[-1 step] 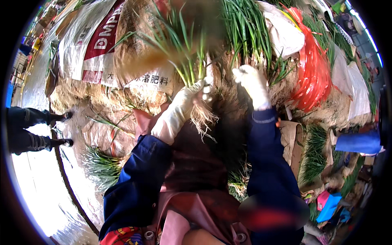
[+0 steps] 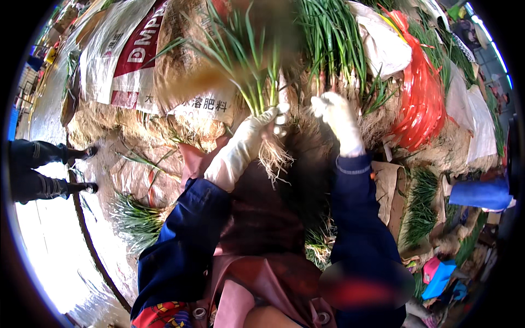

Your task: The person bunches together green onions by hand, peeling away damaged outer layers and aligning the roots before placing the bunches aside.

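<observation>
A broad heap of long green-leaved plants (image 2: 334,41) with matted straw-coloured roots is covering the area ahead of the person, and glossy red plastic strips (image 2: 420,104) are draping over its right part. To the left, a pale, brightly lit floor (image 2: 49,262) is glaring, with another person's dark-trousered legs (image 2: 41,167) showing there.

The white-gloved left hand (image 2: 240,143) is grasping a loose bunch of green-leaved stems (image 2: 256,90) in front of the heap, its stringy pale roots (image 2: 275,157) dangling below the fingers. The white-gloved right hand (image 2: 340,121) is hovering to the right of the bunch, fingers bending inward; whether they are gripping anything, one cannot tell.

A dark blur is hiding the top centre, and a tan smear is crossing the view left of the bunch. The round rim is cutting off the other person's upper body.

A printed white-and-dark-red plastic sack (image 2: 123,68) is lying on the left, and a crumpled white sack (image 2: 383,46) is resting beside the heap's leaves; their contents are not showing.
</observation>
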A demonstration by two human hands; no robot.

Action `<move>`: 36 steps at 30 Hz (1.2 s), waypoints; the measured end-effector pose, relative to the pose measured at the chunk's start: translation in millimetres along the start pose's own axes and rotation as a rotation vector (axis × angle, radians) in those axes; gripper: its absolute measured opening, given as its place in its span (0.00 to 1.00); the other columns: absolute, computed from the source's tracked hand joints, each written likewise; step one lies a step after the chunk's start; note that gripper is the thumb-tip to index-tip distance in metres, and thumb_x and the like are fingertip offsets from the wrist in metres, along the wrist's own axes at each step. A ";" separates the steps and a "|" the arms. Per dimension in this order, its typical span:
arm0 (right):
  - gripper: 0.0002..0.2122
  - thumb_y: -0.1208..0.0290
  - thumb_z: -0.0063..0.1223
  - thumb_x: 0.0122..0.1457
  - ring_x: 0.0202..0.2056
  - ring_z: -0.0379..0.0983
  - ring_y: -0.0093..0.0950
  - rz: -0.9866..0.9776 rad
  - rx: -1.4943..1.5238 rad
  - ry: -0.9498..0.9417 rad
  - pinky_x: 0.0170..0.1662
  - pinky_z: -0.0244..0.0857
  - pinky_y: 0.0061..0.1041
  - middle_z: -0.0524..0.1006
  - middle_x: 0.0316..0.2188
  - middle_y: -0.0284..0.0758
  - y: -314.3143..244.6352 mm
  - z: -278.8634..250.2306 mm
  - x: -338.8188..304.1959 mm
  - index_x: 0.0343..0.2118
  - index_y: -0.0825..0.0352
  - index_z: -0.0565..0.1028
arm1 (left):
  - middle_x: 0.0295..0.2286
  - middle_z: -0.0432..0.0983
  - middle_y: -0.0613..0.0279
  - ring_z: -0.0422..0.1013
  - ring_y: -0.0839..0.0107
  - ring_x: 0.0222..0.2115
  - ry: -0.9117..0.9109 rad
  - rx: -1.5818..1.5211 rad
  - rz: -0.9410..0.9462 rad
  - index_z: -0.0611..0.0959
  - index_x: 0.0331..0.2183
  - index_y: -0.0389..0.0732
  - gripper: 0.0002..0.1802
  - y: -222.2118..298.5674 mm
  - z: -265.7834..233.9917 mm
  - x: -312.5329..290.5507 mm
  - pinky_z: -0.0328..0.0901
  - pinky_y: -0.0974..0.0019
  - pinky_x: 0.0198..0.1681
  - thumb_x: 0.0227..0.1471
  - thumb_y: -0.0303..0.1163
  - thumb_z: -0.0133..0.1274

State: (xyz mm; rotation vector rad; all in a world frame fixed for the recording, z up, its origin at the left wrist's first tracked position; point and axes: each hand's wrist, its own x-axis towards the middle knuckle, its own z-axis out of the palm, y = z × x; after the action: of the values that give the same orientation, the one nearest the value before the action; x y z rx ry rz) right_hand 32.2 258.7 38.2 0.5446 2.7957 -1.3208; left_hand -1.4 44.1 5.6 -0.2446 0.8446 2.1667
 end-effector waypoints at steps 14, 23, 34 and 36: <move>0.17 0.51 0.53 0.50 0.23 0.73 0.33 -0.187 -0.328 0.221 0.28 0.66 0.26 0.76 0.20 0.34 -26.1 49.9 -42.1 0.24 0.62 0.74 | 0.18 0.73 0.63 0.64 0.81 0.14 0.093 0.492 0.029 0.78 0.29 0.35 0.07 -16.0 8.1 -15.5 0.56 0.79 0.16 0.42 0.19 0.58; 0.08 0.67 0.52 0.55 0.18 0.70 0.33 -0.079 0.162 0.572 0.23 0.64 0.26 0.74 0.19 0.38 17.1 87.6 -39.2 0.24 0.64 0.72 | 0.23 0.74 0.64 0.64 0.83 0.16 0.082 0.332 -0.183 0.79 0.34 0.31 0.12 -27.0 20.9 -12.9 0.56 0.82 0.16 0.50 0.30 0.53; 0.21 0.54 0.54 0.52 0.15 0.70 0.24 0.099 1.086 -0.301 0.21 0.66 0.19 0.75 0.19 0.34 20.8 77.8 -53.8 0.37 0.71 0.73 | 0.26 0.77 0.60 0.63 0.83 0.14 -0.038 0.296 -0.175 0.78 0.38 0.32 0.12 -27.3 11.9 -43.2 0.54 0.85 0.15 0.51 0.28 0.51; 0.18 0.56 0.54 0.53 0.10 0.67 0.24 0.145 1.253 -0.508 0.13 0.65 0.23 0.73 0.15 0.34 -1.6 66.2 -43.4 0.34 0.69 0.73 | 0.27 0.77 0.59 0.63 0.82 0.14 -0.066 0.321 -0.197 0.77 0.39 0.33 0.13 -28.0 10.8 -41.6 0.54 0.84 0.14 0.51 0.29 0.51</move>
State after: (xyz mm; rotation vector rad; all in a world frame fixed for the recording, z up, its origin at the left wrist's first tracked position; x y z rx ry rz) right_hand 62.9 194.8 3.1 0.2794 1.2638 -2.5565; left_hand 48.2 39.2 17.7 -0.0888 1.0674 1.8168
